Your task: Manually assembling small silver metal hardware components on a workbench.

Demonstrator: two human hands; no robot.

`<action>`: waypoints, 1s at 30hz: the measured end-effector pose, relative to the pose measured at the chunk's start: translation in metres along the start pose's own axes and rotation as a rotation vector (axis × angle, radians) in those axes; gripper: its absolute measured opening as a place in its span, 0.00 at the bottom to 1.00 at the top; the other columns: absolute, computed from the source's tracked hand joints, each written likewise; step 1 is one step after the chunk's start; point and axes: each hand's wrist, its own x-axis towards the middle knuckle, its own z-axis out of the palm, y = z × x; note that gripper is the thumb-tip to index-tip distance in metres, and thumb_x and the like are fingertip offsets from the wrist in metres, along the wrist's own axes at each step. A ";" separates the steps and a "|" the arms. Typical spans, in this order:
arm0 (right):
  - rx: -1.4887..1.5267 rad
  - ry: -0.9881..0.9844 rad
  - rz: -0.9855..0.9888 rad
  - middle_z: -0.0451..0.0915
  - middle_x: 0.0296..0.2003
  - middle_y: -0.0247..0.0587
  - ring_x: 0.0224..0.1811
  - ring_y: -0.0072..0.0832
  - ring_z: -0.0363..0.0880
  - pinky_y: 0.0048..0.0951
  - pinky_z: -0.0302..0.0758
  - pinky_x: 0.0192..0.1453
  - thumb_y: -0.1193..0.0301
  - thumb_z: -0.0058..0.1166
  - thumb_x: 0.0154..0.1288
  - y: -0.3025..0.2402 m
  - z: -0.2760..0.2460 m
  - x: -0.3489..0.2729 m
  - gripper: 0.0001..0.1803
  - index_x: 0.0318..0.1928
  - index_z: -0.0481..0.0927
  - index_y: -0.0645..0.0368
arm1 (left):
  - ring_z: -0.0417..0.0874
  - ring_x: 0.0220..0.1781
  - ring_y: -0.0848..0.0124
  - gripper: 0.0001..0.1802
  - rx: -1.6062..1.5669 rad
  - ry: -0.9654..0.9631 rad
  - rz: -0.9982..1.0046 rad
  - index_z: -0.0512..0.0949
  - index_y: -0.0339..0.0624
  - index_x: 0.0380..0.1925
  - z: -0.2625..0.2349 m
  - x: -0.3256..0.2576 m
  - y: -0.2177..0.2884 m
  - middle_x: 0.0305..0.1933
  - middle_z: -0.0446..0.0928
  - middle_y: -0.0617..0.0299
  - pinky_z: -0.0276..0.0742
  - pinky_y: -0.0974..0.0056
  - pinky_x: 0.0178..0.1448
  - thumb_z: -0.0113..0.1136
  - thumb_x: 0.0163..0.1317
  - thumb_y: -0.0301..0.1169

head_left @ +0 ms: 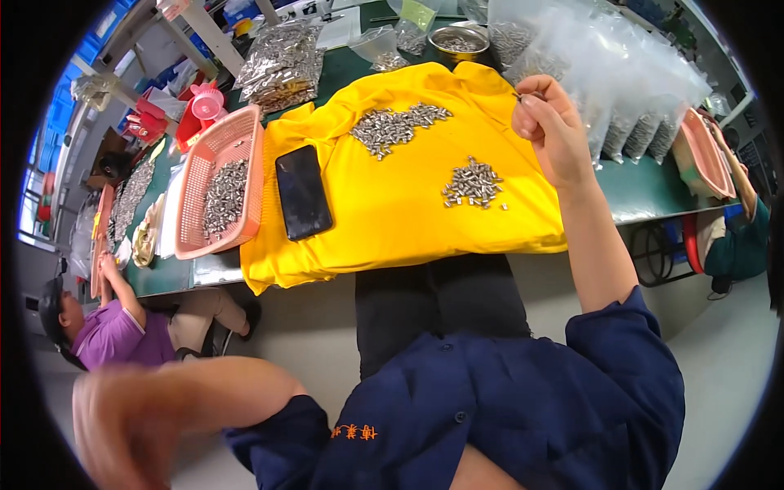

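Observation:
My right hand (554,131) is raised over the right side of a yellow cloth (384,220), thumb and fingers pinched together. A small dark tip shows at the fingertips, too small to name. Far to the lower left, off the table, my left hand (122,420) is smeared by motion, so its fingers cannot be made out. On the cloth lie two piles of small silvery metal cylinders: a larger pile (392,129) farther back and a smaller pile (474,183) nearer me on the right. A black phone (303,193) rests on the cloth's left part.
Left of the cloth stands a pink basket (251,180) holding more metal pieces. Behind it are stacked bags of parts (282,65). A metal bowl (459,41) and many filled plastic bags (621,82) line the back and right. Co-workers sit at left (122,327) and right (739,245).

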 end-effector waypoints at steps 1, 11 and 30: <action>0.001 -0.033 0.025 0.63 0.19 0.28 0.22 0.15 0.59 0.15 0.58 0.26 0.76 0.41 0.59 0.009 0.005 0.006 0.05 0.37 0.66 0.62 | 0.68 0.14 0.82 0.06 -0.016 0.272 -0.096 0.73 0.47 0.14 -0.012 -0.014 0.001 0.15 0.70 0.75 0.67 0.73 0.27 0.54 0.45 0.24; -0.450 -0.071 0.135 0.66 0.24 0.24 0.25 0.12 0.60 0.14 0.58 0.28 0.71 0.44 0.57 0.084 0.016 0.055 0.06 0.36 0.70 0.57 | 0.77 0.37 0.59 0.09 1.593 -0.733 -1.430 0.77 0.42 0.27 -0.148 -0.169 -0.157 0.31 0.75 0.53 0.73 0.60 0.41 0.48 0.50 0.30; -0.553 -0.142 0.232 0.63 0.24 0.25 0.23 0.11 0.57 0.13 0.56 0.25 0.78 0.39 0.59 0.094 -0.005 0.036 0.03 0.34 0.67 0.59 | 0.78 0.30 0.62 0.03 1.618 -1.119 -1.347 0.76 0.42 0.19 -0.170 -0.176 -0.205 0.26 0.74 0.56 0.73 0.60 0.31 0.54 0.41 0.26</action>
